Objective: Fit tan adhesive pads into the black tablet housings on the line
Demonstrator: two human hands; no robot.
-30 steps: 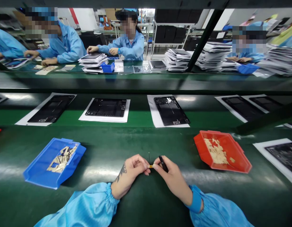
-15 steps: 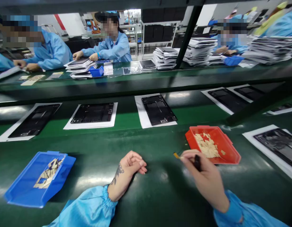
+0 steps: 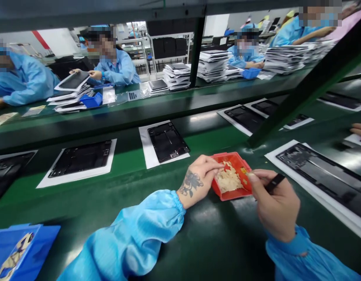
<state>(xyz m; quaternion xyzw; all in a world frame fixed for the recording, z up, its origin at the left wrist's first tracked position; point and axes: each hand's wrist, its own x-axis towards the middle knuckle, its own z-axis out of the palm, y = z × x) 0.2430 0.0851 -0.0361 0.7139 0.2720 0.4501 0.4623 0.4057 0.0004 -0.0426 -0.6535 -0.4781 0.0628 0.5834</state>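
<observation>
My left hand (image 3: 200,178) reaches to the left rim of a red bin (image 3: 235,196), fingers pressed together over pale paper-like scraps (image 3: 228,180). Whether anything sits between those fingertips is hidden. At the bin's right side, my right hand (image 3: 277,205) pinches a small yellow strip (image 3: 244,170) between thumb and forefinger. A black pen-like tool (image 3: 275,182) is also tucked in this hand, its end sticking out past the fingers. To the right lies a large black tablet housing (image 3: 323,171) on white paper.
A blue bin (image 3: 44,253) with scraps stands at lower left. More black housings (image 3: 168,141) lie on white sheets along the green bench. A dark green post (image 3: 275,111) slants across the right. Another person's hand (image 3: 360,128) shows at the right edge; co-workers sit opposite.
The view has swung to the right. My left hand has moved from the bare bench to the red bin. My right hand still holds the yellow strip and black tool, now at the bin's right side.
</observation>
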